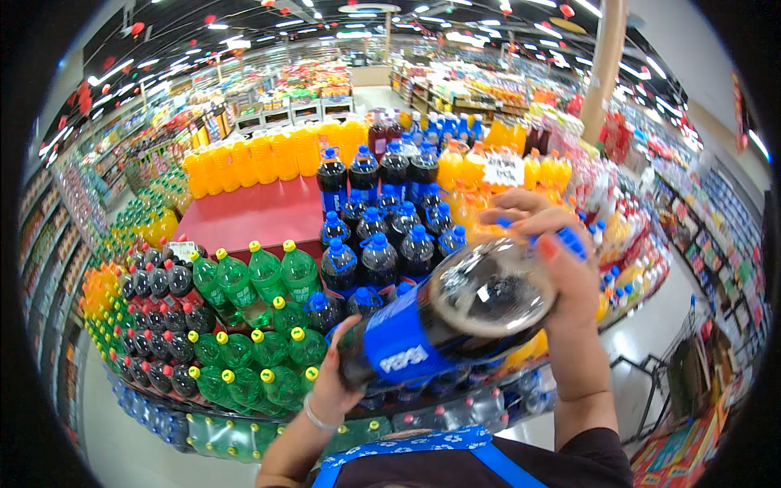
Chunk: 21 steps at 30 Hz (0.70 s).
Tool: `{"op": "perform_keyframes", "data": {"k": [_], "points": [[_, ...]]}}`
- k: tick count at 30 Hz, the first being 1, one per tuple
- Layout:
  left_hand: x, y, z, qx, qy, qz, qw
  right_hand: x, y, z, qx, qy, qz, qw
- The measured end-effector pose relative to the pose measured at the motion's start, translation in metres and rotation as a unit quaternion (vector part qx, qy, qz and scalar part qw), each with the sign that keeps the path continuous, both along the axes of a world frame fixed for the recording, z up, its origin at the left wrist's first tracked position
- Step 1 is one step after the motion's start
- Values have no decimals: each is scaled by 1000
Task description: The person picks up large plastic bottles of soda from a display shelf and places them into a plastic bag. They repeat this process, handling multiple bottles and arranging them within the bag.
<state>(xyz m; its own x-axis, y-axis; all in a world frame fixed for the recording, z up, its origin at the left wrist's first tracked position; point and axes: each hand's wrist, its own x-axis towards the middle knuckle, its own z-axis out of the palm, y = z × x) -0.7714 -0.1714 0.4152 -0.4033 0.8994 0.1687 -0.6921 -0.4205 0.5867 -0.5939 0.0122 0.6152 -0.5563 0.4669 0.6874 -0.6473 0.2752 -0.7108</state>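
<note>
I hold a large Pepsi bottle (pixel 399 344) tilted across my front, its blue-labelled lower part to the left and its capped end up to the right. My left hand (pixel 341 372) supports the base. My right hand (pixel 567 262) is closed around the neck near the blue cap and handle ring (pixel 570 243). Dark cola foams inside the shoulder. Behind it stand tiered rows of blue-capped cola bottles (pixel 373 256). To their left are green bottles with yellow caps (pixel 268 351). Orange drink bottles (pixel 454 165) stand beyond my right hand, partly hidden by it.
A red display surface (pixel 250 213) lies behind the green bottles, bordered by yellow drink bottles (pixel 280 155). Red-capped cola bottles (pixel 161 329) are stacked at left. Wrapped bottle packs (pixel 226 436) line the display's foot. A cart (pixel 650 372) stands at right, and a pillar (pixel 603 73) rises behind.
</note>
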Motion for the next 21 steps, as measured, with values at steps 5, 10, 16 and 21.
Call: {"op": "perform_keyframes", "data": {"k": [5, 10, 16, 21], "points": [[-74, 109, 74, 108, 74, -97, 987, -37, 77, 92, -22, 7, -64, 998], [-173, 216, 84, 52, 410, 179, 893, -120, 163, 189, 6, 47, -132, 990], [-207, 225, -10, -316, 764, 290, 482, -249, 254, 234, 71, 107, -262, 957], [-206, 232, -27, -320, 814, 354, 332, -371, 315, 202, 138, 43, -545, 826]]}}
